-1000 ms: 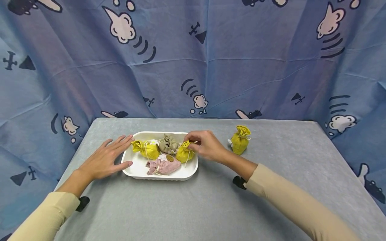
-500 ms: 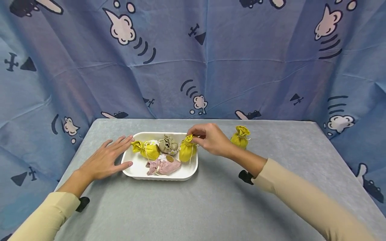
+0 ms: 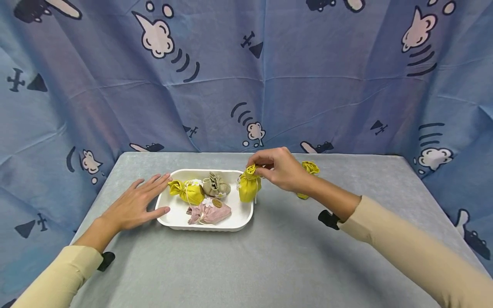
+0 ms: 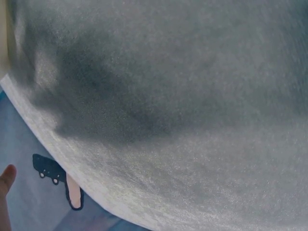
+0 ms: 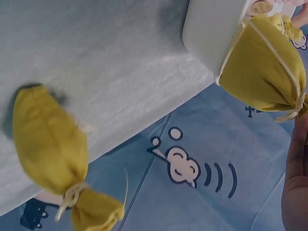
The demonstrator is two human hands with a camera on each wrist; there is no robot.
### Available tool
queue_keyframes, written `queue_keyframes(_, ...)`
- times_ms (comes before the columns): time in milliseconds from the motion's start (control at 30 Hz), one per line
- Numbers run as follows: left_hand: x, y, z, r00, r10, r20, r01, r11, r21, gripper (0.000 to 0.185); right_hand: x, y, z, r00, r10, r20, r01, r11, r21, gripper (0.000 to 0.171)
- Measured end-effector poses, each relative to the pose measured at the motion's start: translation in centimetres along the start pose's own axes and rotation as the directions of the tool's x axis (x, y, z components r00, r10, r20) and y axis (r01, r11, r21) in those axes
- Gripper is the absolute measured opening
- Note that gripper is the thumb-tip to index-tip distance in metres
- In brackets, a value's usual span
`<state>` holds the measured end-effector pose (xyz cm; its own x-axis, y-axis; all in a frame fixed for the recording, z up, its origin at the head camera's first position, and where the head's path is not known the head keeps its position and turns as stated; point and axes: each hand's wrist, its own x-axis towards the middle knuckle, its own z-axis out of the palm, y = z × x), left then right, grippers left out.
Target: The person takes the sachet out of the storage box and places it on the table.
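Head view: right hand (image 3: 283, 169) pinches the tied neck of a yellow pouch (image 3: 248, 188), held clear above the right rim of the white tray (image 3: 175, 219); left hand (image 3: 135, 203) lies spread on the tabletop (image 3: 246, 256), touching the tray's left edge.

Right wrist view: pouch (image 5: 262, 70) hangs freely; a firm neck grip should limit swing; second yellow pouch (image 5: 50, 149) sits alone on the tabletop.

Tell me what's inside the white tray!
Three little cloth bags lie in the white tray: a yellow bag, a tan bag and a pink bag. What the bags hold is hidden.
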<state>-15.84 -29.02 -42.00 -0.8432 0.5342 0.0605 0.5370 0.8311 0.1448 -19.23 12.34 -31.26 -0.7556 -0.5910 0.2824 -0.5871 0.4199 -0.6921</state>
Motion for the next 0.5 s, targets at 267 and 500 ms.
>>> queue_keyframes(267, 0.1, 0.1, 0.0, 1.0, 0.001, 0.004, -0.001, 1.0, -0.003, 0.082, -0.6, 0.3, -2.5, 0.999, -0.001, -0.044, -0.002, 0.998, -0.063, 0.02)
queue_keyframes(500, 0.0, 0.0, 0.0, 1.0, 0.001, 0.002, -0.001, 1.0, 0.002, 0.082, -0.9, 0.9, -4.3, 0.998, 0.02, -0.061, -0.026, 0.994, -0.102, 0.021)
